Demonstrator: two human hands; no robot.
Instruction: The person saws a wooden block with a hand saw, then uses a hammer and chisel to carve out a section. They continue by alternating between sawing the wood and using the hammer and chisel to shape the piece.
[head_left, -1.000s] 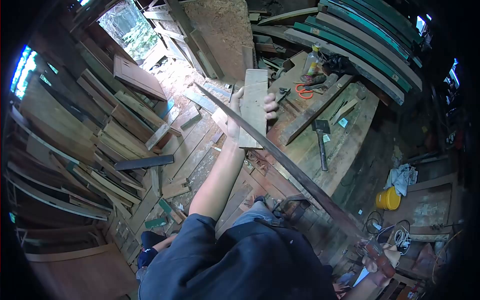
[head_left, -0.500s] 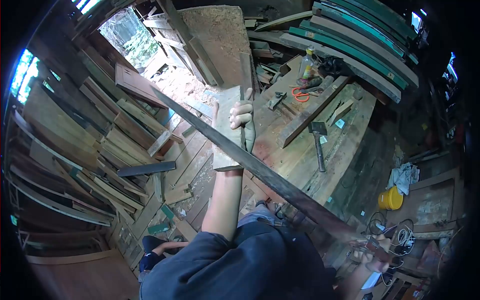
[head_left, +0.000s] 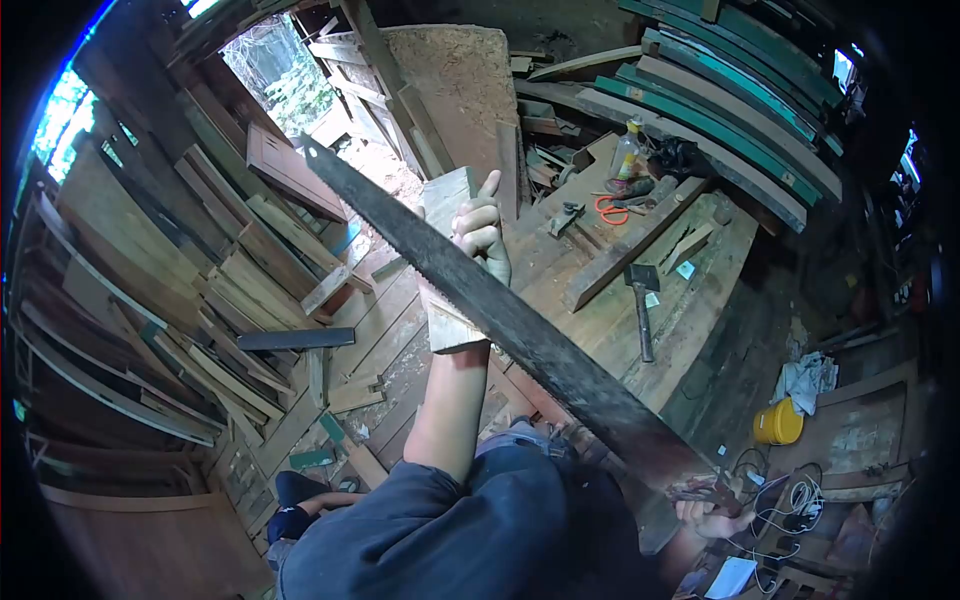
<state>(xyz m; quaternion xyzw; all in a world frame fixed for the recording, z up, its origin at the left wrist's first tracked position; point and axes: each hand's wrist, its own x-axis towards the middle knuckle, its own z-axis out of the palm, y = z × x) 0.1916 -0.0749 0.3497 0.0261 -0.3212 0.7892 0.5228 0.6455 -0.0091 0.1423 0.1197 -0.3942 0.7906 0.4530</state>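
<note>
My left hand (head_left: pixel 482 232) grips a short wooden block (head_left: pixel 455 332) from its right side, holding it up in front of me, with one finger raised along the block's far end. A long handsaw (head_left: pixel 535 345) crosses in front of the block diagonally, its toothed edge facing down and left. Its dark blade overlaps the block and part of my left hand in this view. At the lower right, my right hand (head_left: pixel 715 520) is wrapped round the saw's handle (head_left: pixel 703 488). The blade's tip points toward the doorway at the upper left.
A wooden workbench (head_left: pixel 690 335) carries a hammer (head_left: pixel 641 310), orange-handled scissors (head_left: pixel 610 209), a bottle (head_left: pixel 626 155) and a long beam (head_left: pixel 632 245). Boards (head_left: pixel 250 290) lean at left. A yellow bucket (head_left: pixel 778 423) stands at right. Another person's arm (head_left: pixel 325 501) shows at lower left.
The saw has turned so more of its flat blade shows, and its tip sits higher. My right hand has moved left with the handle. My left hand still holds the block.
</note>
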